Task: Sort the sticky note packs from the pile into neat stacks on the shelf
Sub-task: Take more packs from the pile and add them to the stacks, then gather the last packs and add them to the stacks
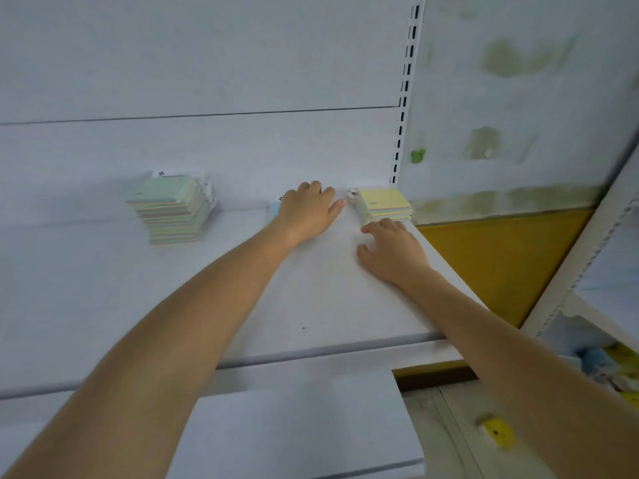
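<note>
While the blue pack (274, 209) lies near the back of the shelf (311, 305), the left hand (307, 216) rests on top of it and hides most of it. Its fingers bend over the far side, so I cannot tell if they grip the pack or just press on it. The thumb points at the yellow stack (383, 203) in the corner. The right hand (394, 250) holds nothing, and its loosely bent fingers touch the shelf just in front of that stack.

I think the blue pack is being set in place. Keep it flat, push it gently, and line up its edges.

I count one blue pack, one yellow stack, one tall mixed stack (169, 209) far to the left, and two hands. The packs inside each stack are too blurry to count.
</note>
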Tool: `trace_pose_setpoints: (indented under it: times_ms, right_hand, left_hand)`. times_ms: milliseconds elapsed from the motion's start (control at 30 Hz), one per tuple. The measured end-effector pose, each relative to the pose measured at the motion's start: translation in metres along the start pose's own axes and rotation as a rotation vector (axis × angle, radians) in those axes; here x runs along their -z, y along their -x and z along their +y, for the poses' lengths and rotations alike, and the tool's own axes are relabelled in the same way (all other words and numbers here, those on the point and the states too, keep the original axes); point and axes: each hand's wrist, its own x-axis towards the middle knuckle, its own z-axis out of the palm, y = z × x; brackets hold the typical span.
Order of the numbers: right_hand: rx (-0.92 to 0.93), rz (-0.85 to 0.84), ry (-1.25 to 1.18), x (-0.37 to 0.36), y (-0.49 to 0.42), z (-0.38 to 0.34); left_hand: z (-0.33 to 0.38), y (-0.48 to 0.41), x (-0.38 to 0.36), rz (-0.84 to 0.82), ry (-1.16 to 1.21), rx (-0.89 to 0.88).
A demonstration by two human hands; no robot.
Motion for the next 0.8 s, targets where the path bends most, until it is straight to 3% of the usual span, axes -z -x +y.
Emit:
trace_pose_setpoints:
  times_ms: [167, 400, 633, 800]
  right_hand:
    - [0.161, 0.036, 0.049, 0.002, 0.003, -0.060]
    - [0.412, -0.031, 0.005, -0.052, 0.025, -0.235]
    - [0.545, -0.174, -0.027, -0.118, 0.044, -0.405]
    - [0.655, -0.243, -0.079, -0.161, 0.045, -0.513]
  left_hand:
    - [-0.063, 0.045, 0.031, 0.054, -0.054, 0.025]
    - [-0.200, 0.153, 0.078, 0.077, -0.135, 0.142]
    - [-0.351, 0.287, 0.096, 0.046, -0.172, 0.319]
    - [-0.449, 0.361, 0.100, 0.047, -0.236, 0.538]
